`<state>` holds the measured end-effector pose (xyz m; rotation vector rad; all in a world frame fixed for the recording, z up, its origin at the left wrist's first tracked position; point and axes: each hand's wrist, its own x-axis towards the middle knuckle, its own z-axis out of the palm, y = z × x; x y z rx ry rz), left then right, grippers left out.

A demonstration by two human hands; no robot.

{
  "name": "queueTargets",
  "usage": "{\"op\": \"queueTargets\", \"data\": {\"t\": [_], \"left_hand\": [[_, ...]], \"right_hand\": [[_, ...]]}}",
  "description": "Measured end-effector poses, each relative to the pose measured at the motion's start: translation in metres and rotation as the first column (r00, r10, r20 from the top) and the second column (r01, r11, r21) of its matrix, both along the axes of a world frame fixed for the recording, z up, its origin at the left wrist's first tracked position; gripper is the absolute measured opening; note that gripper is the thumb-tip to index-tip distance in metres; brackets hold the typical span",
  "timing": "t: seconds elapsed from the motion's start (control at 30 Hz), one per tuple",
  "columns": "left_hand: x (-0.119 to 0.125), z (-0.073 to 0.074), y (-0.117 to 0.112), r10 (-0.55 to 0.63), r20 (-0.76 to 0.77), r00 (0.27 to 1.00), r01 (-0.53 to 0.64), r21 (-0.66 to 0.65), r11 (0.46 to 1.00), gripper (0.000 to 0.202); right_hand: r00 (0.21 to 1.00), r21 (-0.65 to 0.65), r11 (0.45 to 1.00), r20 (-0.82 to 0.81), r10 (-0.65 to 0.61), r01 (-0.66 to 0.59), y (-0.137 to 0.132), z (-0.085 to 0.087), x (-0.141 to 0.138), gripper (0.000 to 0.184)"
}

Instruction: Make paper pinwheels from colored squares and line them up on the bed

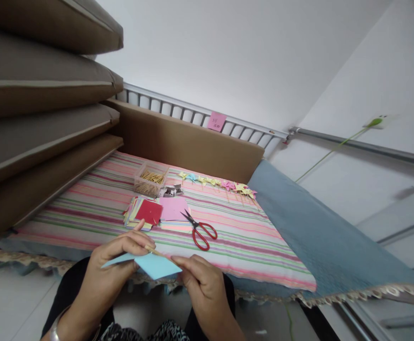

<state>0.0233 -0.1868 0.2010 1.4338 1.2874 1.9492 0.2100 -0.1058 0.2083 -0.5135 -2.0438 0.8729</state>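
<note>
A light blue piece of paper (157, 266), cut and partly bent, is held over the front edge of the table. My left hand (121, 253) pinches it on its left side, with the thumb under it and the fingers above. Along the paper's upper edge runs a thin wooden stick (153, 251). My right hand (198, 274) grips the stick's right end between thumb and fingers, close to the paper's right corner. Just beyond the hands lie open red-handled scissors (202, 232), a red paper square stack (149, 211) and a pink paper stack (173, 209).
A clear plastic box (146, 185) holds many wooden sticks. Small metallic pieces (172, 191) lie beside it. Several finished paper pinwheels (228, 185) form a row at the back on the striped cloth (249, 237). Tall brown cushions (50, 99) stand at the left.
</note>
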Motion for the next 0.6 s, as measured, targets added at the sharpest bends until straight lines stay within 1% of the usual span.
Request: {"op": "queueTargets", "data": {"t": [0.13, 0.23, 0.37, 0.47, 0.6], "left_hand": [[0.0, -0.003, 0.003, -0.005, 0.041, 0.999, 0.006, -0.035, 0.999, 0.013], [0.001, -0.002, 0.005, 0.002, 0.086, 0.996, 0.006, -0.088, 0.996, 0.011], [0.007, 0.005, 0.007, 0.039, 0.25, 0.967, 0.01, -0.19, 0.982, 0.013], [0.013, 0.01, 0.009, 0.111, 0.366, 0.924, -0.017, -0.25, 0.968, 0.025], [0.016, 0.015, 0.015, 0.175, 0.474, 0.863, -0.028, -0.301, 0.953, 0.046]], "right_hand": [[0.999, 0.008, 1.0, 0.025, -0.02, 0.02, 0.001, -0.003, 0.0, 0.022], [0.996, -0.04, 0.999, 0.087, -0.014, 0.018, 0.003, -0.004, 0.0, 0.023], [0.987, -0.101, 0.995, 0.16, 0.003, 0.013, 0.002, -0.001, 0.001, 0.025], [0.983, -0.153, 0.988, 0.18, 0.028, 0.0, 0.003, -0.004, 0.003, 0.026], [0.984, -0.314, 0.949, 0.172, 0.04, 0.017, 0.013, -0.021, 0.011, 0.023]]}}
